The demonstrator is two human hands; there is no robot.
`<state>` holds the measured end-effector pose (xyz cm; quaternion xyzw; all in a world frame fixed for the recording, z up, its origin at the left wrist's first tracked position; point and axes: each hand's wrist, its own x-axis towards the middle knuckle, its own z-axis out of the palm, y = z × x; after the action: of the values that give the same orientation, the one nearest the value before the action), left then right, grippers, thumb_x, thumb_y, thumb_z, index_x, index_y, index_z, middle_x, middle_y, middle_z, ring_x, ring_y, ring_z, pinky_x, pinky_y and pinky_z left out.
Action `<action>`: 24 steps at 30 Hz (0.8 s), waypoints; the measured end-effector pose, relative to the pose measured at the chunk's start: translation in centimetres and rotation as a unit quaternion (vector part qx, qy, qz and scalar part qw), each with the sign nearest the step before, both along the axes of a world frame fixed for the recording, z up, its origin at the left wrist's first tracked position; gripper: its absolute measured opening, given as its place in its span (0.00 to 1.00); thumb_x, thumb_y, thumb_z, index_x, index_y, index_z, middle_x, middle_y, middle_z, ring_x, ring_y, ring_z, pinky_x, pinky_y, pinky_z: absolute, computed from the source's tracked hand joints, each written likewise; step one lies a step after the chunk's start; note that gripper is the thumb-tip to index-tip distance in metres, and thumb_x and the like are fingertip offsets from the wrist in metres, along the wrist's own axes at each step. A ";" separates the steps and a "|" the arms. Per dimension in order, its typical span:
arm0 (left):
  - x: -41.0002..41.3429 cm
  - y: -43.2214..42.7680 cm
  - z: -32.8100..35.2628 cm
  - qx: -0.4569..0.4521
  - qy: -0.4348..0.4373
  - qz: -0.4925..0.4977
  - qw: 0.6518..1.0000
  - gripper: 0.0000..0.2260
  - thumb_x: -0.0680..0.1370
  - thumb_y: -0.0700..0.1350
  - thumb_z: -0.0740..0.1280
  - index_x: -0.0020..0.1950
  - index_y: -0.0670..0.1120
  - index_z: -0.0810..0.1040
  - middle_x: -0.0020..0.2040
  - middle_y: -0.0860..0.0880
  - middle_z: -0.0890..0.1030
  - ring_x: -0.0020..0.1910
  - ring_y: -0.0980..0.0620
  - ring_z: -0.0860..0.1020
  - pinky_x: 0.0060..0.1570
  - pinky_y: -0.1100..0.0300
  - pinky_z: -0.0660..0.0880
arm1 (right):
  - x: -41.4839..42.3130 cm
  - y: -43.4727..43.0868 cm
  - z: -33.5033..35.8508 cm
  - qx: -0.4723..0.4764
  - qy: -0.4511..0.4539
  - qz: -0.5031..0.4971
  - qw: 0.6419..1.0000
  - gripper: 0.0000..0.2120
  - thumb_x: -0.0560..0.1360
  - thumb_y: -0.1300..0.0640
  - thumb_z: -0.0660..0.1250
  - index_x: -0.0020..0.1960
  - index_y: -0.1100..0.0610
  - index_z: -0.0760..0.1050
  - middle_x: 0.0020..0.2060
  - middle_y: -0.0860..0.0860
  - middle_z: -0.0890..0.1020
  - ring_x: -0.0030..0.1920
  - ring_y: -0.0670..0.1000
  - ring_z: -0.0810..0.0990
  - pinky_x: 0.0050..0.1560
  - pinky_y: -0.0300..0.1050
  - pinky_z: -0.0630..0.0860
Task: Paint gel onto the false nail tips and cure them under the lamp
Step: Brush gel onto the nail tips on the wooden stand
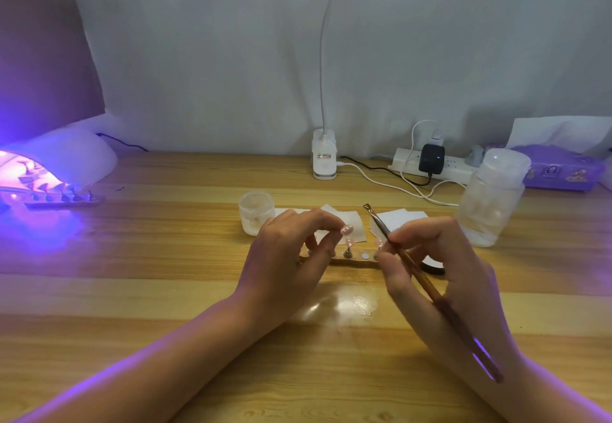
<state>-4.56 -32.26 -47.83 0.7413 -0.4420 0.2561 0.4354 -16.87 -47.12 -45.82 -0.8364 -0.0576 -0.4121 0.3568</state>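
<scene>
Left hand (284,257) is pinching a pink nail tip (347,230) just above the wooden holder (351,261); right hand (443,263) is gripping the brush (381,225). Slipping fingers (318,220) are probably risking smearing it or toppling neighbouring tips (350,242).

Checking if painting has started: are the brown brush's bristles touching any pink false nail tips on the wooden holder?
Apart. The head view shows the thin brown brush's bristles pointing away, a plain gap from the pink false nail tips.

Bare forearms (155,359), left hand (284,257), right hand (440,267), violet-lit edges
</scene>
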 end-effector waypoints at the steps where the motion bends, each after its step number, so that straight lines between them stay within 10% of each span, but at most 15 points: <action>1: 0.0 0.0 0.0 0.000 -0.001 -0.003 1.000 0.02 0.78 0.46 0.70 0.48 0.50 0.82 0.39 0.59 0.81 0.36 0.58 0.75 0.41 0.54 0.72 | 0.0 0.1 0.0 0.001 0.003 -0.003 1.000 0.11 0.71 0.53 0.70 0.49 0.43 0.71 0.41 0.41 0.83 0.45 0.46 0.82 0.48 0.43 0.76; 10: 0.1 0.0 -0.2 0.002 -0.008 -0.005 1.000 0.03 0.78 0.46 0.69 0.50 0.51 0.81 0.41 0.60 0.81 0.36 0.58 0.75 0.41 0.58 0.70 | 0.0 0.1 -0.3 0.002 0.030 -0.005 1.000 0.09 0.70 0.57 0.68 0.44 0.44 0.72 0.38 0.36 0.83 0.49 0.49 0.82 0.51 0.36 0.74; 24: 0.0 -0.1 -0.1 0.005 -0.016 0.006 1.000 0.03 0.78 0.44 0.69 0.49 0.50 0.81 0.41 0.59 0.81 0.36 0.57 0.74 0.41 0.54 0.73 | 0.0 0.1 -0.1 -0.015 0.025 -0.001 1.000 0.06 0.69 0.50 0.66 0.46 0.48 0.74 0.36 0.42 0.83 0.43 0.47 0.82 0.54 0.57 0.76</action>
<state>-4.59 -32.32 -47.91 0.7418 -0.4463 0.2683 0.4226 -16.88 -47.03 -45.88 -0.8517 -0.0537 -0.3905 0.3455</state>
